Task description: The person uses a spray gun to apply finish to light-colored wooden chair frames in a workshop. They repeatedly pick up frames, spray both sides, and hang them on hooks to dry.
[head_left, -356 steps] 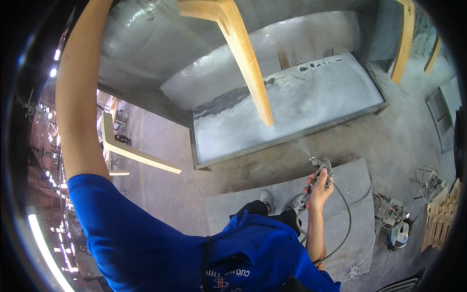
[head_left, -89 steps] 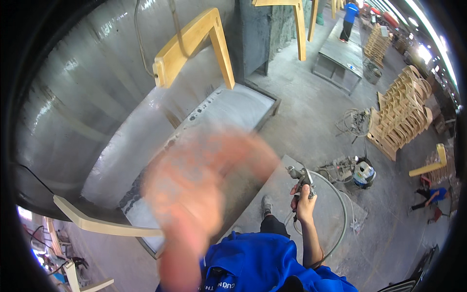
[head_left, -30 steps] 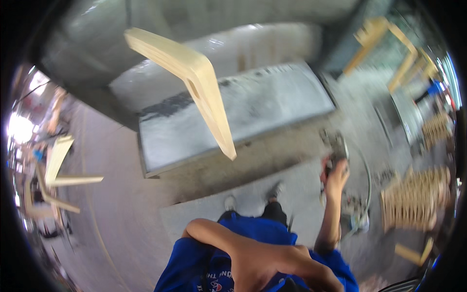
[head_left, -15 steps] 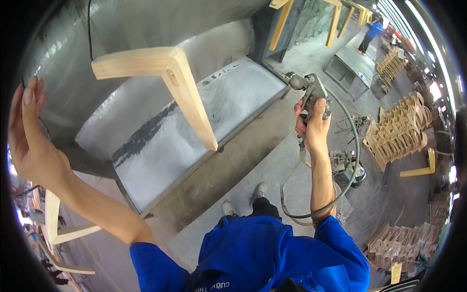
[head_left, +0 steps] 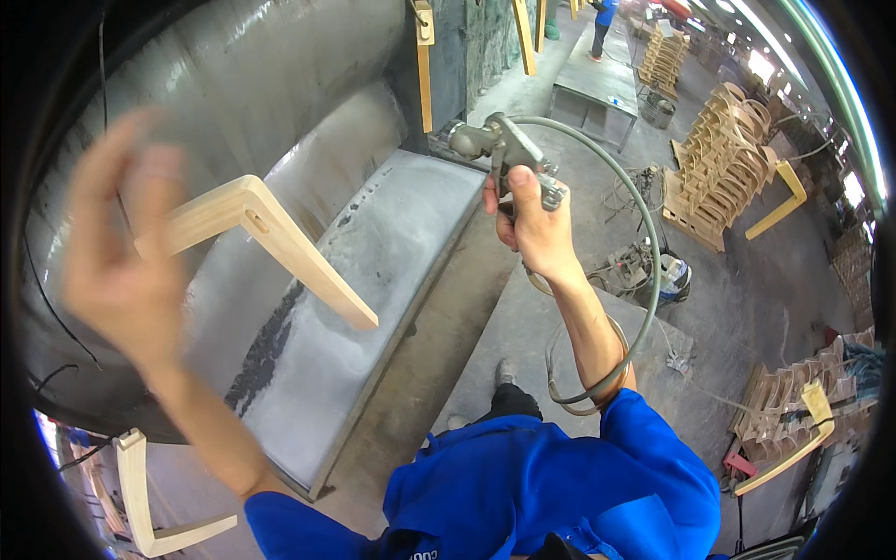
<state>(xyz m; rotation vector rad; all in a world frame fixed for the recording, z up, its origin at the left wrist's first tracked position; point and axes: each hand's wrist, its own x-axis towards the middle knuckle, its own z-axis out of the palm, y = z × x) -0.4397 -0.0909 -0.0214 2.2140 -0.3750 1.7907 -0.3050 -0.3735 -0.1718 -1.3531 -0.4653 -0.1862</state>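
My right hand (head_left: 539, 229) is closed round the grip of a metal spray gun (head_left: 511, 149), whose nozzle faces left. A grey-green hose (head_left: 644, 210) runs from the gun and loops round my forearm. In front of me hangs an L-shaped pale wooden piece (head_left: 303, 266) with a slot near its bend, apart from the gun. My left hand (head_left: 126, 271) is raised at the left, smeared by motion, its fingers stretched up and apart. It overlaps the near end of the wooden piece in view; whether it touches cannot be made out. Nothing shows in it.
Below the wooden piece lies a metal spray-booth trough (head_left: 401, 224) with whitish residue. Another wooden piece (head_left: 140, 495) hangs at lower left, more (head_left: 425, 84) at the top. Stacked curved wooden parts (head_left: 719, 159) stand right, near a pump unit (head_left: 639, 271). A person (head_left: 602, 23) stands far off.
My view has turned right, so the hanging piece and trough appear further left and lower. My left hand has swung in toward the wooden piece. The spray gun stays in my right hand.
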